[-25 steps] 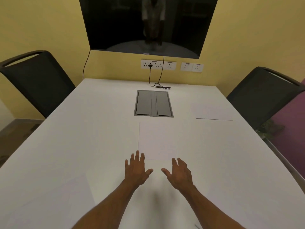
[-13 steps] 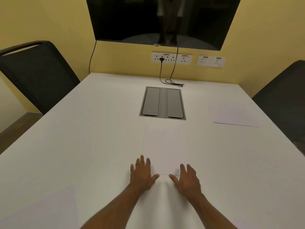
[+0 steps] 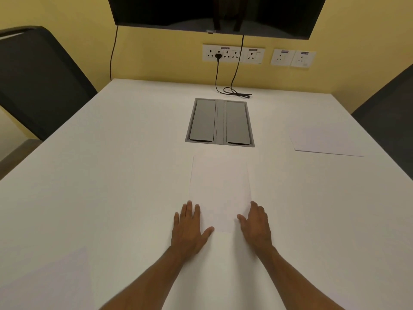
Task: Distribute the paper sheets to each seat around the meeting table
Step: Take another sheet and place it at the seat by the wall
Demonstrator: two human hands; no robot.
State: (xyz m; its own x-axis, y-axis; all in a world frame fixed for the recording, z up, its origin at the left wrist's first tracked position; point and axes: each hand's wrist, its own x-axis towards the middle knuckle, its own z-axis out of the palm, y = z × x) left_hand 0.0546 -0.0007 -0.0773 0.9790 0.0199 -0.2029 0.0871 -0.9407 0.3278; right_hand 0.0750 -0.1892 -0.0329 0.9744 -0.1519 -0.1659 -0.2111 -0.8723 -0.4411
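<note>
Within the last second both hands slid forward onto the near end of the paper stack at the middle of the tabletop, so the next sheet was probably about to be taken. The left hand and right hand lay flat, fingers loosely apart, pressing the stack's corners, gripping nothing. One sheet lay by the right edge.

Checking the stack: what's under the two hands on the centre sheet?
The left hand and right hand lie flat on the near corners of the centre sheet; whether more sheets lie beneath it on the table cannot be seen.
</note>
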